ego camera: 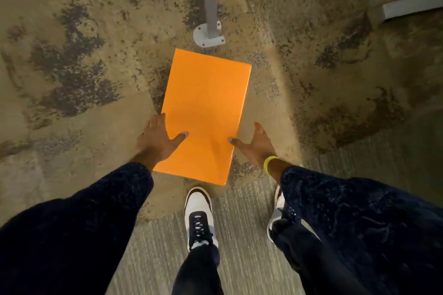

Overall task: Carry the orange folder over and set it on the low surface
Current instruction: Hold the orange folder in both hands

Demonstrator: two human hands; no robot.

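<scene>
An orange folder (205, 115) is held flat in front of me, above the mottled tan carpet, its long side pointing away from me. My left hand (159, 137) grips its left edge, thumb on top and fingers underneath. My right hand (255, 145) holds the right edge the same way, thumb tip on the cover; a yellow band sits on that wrist. Both arms wear dark sleeves. Whether the folder touches any surface below cannot be told.
A grey metal post with a round bolted foot (209, 37) stands on the floor just beyond the folder. A pale grey bar (412, 7) lies at the upper right. My two shoes (199, 213) stand on striped grey carpet below the folder.
</scene>
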